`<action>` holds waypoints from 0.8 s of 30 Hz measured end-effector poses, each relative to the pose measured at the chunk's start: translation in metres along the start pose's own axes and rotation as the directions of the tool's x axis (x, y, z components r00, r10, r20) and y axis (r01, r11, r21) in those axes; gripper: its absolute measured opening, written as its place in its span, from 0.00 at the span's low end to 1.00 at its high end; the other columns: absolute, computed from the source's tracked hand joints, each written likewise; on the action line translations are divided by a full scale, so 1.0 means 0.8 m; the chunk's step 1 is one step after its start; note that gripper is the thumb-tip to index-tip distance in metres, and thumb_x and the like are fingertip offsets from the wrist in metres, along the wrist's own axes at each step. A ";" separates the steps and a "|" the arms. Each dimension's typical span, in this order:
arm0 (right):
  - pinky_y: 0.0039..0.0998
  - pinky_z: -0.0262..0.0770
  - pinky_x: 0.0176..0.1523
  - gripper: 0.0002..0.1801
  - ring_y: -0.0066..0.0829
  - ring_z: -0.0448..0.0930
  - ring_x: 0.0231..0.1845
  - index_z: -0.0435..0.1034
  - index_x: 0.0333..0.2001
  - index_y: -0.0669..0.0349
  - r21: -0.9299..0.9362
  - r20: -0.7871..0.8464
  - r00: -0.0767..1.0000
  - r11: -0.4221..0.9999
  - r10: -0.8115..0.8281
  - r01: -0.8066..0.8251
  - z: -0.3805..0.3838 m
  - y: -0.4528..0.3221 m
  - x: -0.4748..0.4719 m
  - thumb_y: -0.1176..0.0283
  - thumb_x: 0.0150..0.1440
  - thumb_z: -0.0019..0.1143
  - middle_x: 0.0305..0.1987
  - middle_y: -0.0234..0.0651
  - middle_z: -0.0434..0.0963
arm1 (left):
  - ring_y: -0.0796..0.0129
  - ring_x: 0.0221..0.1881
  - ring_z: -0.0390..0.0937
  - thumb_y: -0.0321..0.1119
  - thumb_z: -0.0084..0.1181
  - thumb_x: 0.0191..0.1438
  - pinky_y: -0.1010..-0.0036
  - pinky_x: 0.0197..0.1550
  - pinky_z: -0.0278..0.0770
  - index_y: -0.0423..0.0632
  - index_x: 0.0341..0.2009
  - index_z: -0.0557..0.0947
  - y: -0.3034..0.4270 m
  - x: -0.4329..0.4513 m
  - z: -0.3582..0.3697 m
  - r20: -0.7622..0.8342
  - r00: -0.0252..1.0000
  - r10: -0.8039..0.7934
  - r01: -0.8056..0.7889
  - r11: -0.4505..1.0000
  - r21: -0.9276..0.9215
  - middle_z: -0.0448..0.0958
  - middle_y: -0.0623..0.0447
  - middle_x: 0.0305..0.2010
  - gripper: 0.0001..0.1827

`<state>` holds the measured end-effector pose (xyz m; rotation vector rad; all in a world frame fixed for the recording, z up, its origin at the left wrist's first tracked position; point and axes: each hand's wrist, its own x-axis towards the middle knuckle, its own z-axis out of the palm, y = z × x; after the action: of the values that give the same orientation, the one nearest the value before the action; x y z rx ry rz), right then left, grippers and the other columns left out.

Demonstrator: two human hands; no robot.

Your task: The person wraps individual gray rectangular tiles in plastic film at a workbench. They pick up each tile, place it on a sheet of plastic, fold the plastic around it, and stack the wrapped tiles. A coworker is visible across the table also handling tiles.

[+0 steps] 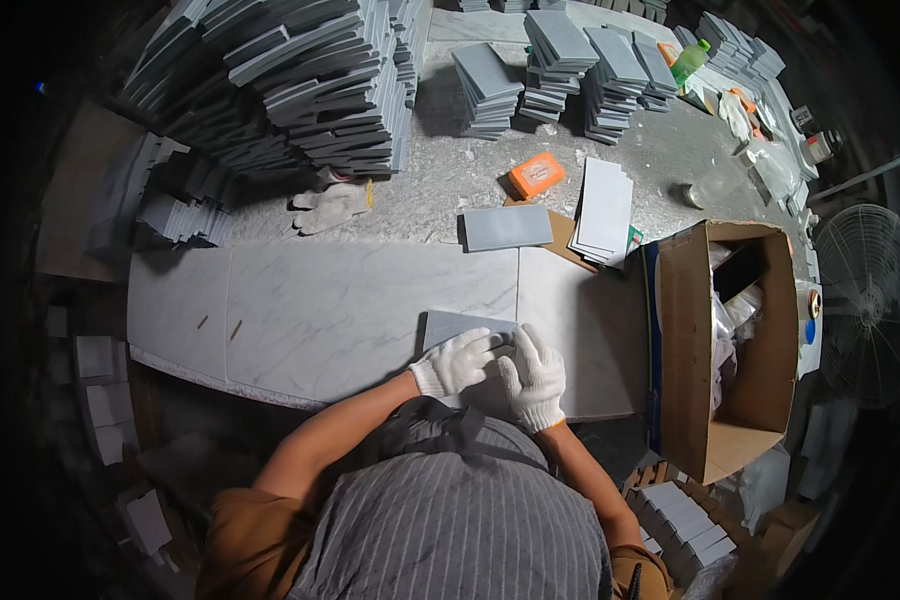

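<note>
My left hand (460, 363), in a white knit work glove, rests on the lower part of a grey rectangular slab (461, 328) at the near edge of the marble-look worktop (367, 300). Beside it, my right hand (532, 375), gloved alike, lies at the slab's right end with its fingers bent; whether it grips the slab or anything small is hidden. Past my hands another grey slab (508, 227) lies flat, partly over brown card. An orange block with a printed label (537, 175) sits behind that slab, and fanned white sheets or thin panels (604, 214) lie to its right.
Tall stacks of grey slabs (330, 97) rise at the back left, with shorter stacks (487, 90) at the back. A loose glove (334, 208) lies left of centre. An open cardboard box (682, 345) holding plastic stands at the right, near a fan (868, 304).
</note>
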<state>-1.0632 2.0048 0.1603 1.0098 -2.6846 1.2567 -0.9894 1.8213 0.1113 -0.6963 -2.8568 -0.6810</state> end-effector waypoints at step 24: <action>0.28 0.77 0.53 0.24 0.29 0.84 0.47 0.74 0.55 0.63 0.229 0.300 0.750 0.719 0.589 -0.657 0.023 0.022 -0.014 0.65 0.56 0.65 0.46 0.41 0.84 | 0.47 0.58 0.69 0.36 0.62 0.51 0.58 0.59 0.69 0.49 0.60 0.73 -0.010 -0.037 -0.013 -0.074 0.348 -0.935 0.857 0.349 -0.380 0.72 0.43 0.56 0.30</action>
<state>-1.0592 2.0067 0.1330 0.1898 -3.2009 1.8310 -0.9666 1.7981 0.1110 1.1114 -2.6333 -1.1732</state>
